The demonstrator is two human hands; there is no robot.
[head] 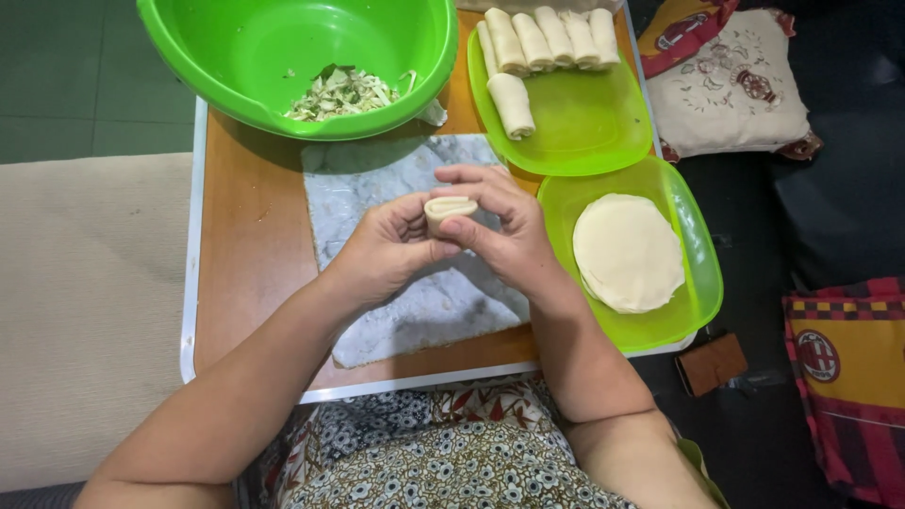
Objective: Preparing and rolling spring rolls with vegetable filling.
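Low over the person's lap stood a small wooden table with a white rim, and on it lay a grey marble slab as working surface. Above the middle of this slab, both hands held one pale spring roll (it looked rolled up, with the open end turned to the camera). The left hand grasped it from the left with fingers curled around, and the right hand pinched it from the right and above with thumb and fingertips, so the roll was lifted off the slab and not touching it.

Just to the right of the hands was a green tray with a stack of round wrappers. Behind it, a second green tray carried finished rolls, five in a row and one more lying apart in front. At the far left of the table stood a big green bowl with some chopped cabbage filling at the bottom. On the dark floor to the right lay an embroidered cushion.
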